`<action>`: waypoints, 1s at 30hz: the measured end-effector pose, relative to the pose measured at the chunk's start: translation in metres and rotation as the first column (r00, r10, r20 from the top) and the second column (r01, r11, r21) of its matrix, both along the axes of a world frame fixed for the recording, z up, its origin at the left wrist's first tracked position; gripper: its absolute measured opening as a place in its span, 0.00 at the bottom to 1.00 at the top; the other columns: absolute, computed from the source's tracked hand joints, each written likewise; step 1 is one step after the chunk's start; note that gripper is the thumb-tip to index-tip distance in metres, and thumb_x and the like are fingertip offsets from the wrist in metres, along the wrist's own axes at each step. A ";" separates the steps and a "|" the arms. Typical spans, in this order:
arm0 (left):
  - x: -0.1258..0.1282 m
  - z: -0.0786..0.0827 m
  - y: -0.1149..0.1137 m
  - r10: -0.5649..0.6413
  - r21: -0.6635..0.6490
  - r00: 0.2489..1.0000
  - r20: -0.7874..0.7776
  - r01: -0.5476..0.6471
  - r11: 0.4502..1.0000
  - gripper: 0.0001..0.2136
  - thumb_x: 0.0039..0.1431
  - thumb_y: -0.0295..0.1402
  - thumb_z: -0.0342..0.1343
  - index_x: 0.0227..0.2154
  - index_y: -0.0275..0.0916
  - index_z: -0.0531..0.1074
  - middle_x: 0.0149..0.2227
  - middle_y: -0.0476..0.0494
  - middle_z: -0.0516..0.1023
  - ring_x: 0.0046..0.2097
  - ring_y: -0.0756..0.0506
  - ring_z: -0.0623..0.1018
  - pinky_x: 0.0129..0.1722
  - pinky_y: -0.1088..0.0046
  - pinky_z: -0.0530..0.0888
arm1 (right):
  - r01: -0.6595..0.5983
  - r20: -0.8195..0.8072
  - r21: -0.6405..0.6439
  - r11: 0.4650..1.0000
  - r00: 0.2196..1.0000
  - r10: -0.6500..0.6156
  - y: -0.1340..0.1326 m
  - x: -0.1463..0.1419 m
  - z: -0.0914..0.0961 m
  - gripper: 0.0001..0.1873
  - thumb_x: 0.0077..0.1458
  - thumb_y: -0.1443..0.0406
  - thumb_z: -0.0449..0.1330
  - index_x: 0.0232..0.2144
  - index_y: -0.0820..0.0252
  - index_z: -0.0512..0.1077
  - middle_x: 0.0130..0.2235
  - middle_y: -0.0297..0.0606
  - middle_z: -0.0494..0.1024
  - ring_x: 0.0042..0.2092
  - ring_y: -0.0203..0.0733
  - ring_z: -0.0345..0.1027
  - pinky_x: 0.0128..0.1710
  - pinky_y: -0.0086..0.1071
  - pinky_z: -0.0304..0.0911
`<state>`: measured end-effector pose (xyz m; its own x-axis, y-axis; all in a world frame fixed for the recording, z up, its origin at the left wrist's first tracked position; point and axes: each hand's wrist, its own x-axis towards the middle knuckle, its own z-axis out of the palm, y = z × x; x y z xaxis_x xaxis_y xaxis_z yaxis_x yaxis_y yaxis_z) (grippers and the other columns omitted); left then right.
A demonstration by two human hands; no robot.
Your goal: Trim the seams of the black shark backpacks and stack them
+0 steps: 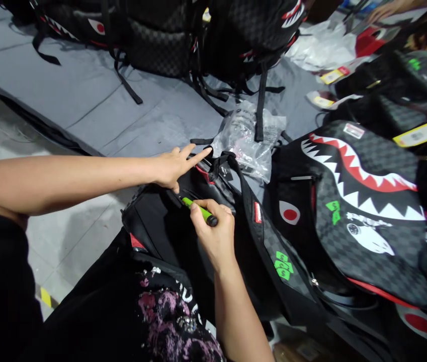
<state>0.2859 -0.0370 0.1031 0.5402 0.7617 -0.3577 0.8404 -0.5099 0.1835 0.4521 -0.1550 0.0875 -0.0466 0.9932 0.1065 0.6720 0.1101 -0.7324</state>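
Observation:
A lime-green marker pen (200, 211) with a dark end is gripped in my right hand (216, 229). Its far end points down toward a black backpack (168, 226) lying in front of me; I cannot make out whether the tip touches the fabric. My left hand (171, 168) rests on the bag's upper edge with its fingers spread apart. Beside my hands are the bag's black strap (247, 193) with a small red label and a dark paper tag (224, 172). Green printed patches (283, 265) show on the bag's checkered side.
A shark-mouth backpack (371, 201) lies to the right, with tagged bags behind it. More checkered backpacks (153, 45) stand at the back on a grey-covered table (81, 100), straps trailing. A clear plastic bag (249, 136) lies beyond my hands. Another person's hand (389, 10) shows top right.

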 end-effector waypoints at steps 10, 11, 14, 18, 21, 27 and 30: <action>0.006 -0.011 -0.011 0.006 0.206 0.999 -0.039 0.002 0.979 0.61 0.46 0.34 0.70 0.72 0.43 0.28 0.68 0.25 0.55 0.58 0.32 0.69 0.49 0.60 0.75 | 0.000 0.031 0.055 0.999 1.000 -0.002 0.001 0.001 -0.010 0.10 0.58 0.59 0.59 0.32 0.56 0.78 0.30 0.36 0.82 0.32 0.43 0.73 0.45 0.41 0.61; 0.004 -0.013 -0.012 -0.003 0.211 0.999 -0.034 0.010 0.977 0.59 0.48 0.33 0.68 0.72 0.44 0.28 0.68 0.26 0.56 0.58 0.32 0.69 0.49 0.61 0.75 | 0.000 0.027 0.062 0.998 1.000 -0.002 0.001 0.001 -0.010 0.10 0.58 0.59 0.59 0.32 0.56 0.78 0.30 0.36 0.82 0.32 0.43 0.73 0.44 0.41 0.61; -0.001 -0.013 -0.012 -0.026 0.202 0.999 -0.019 0.029 0.979 0.54 0.53 0.30 0.62 0.72 0.44 0.28 0.69 0.27 0.53 0.59 0.32 0.67 0.49 0.60 0.75 | 0.007 0.013 0.081 0.997 1.000 -0.008 0.001 0.001 -0.011 0.10 0.58 0.59 0.59 0.32 0.57 0.78 0.30 0.36 0.82 0.32 0.43 0.73 0.44 0.41 0.61; -0.002 -0.006 -0.009 -0.021 0.129 1.000 -0.016 0.023 0.991 0.52 0.53 0.26 0.59 0.72 0.47 0.28 0.71 0.29 0.48 0.62 0.31 0.66 0.50 0.60 0.74 | 0.016 0.034 0.081 0.997 0.999 -0.019 0.000 0.003 -0.011 0.10 0.58 0.58 0.60 0.33 0.57 0.78 0.30 0.36 0.82 0.33 0.44 0.73 0.44 0.40 0.61; 0.000 0.000 -0.002 -0.021 0.047 0.999 -0.030 0.022 0.999 0.54 0.51 0.22 0.59 0.72 0.49 0.27 0.73 0.30 0.43 0.64 0.31 0.65 0.52 0.59 0.74 | 0.021 0.036 0.076 0.997 0.999 -0.024 0.003 0.003 -0.011 0.10 0.58 0.58 0.61 0.34 0.56 0.79 0.32 0.36 0.83 0.33 0.44 0.74 0.44 0.41 0.61; -0.002 -0.002 0.008 -0.056 0.003 0.998 -0.018 0.056 0.998 0.58 0.48 0.20 0.60 0.71 0.51 0.26 0.73 0.29 0.41 0.63 0.33 0.67 0.51 0.59 0.74 | -0.037 0.019 0.035 0.999 0.999 0.036 0.019 -0.008 -0.013 0.09 0.57 0.59 0.62 0.37 0.57 0.80 0.34 0.37 0.84 0.36 0.46 0.77 0.42 0.39 0.64; -0.005 -0.004 0.008 -0.058 0.001 0.998 0.016 0.058 0.998 0.56 0.49 0.20 0.58 0.71 0.51 0.26 0.73 0.30 0.42 0.64 0.33 0.66 0.52 0.59 0.74 | -0.075 -0.002 0.017 0.997 0.997 0.075 0.023 -0.015 -0.016 0.10 0.58 0.60 0.62 0.37 0.57 0.79 0.36 0.38 0.85 0.37 0.46 0.78 0.43 0.39 0.66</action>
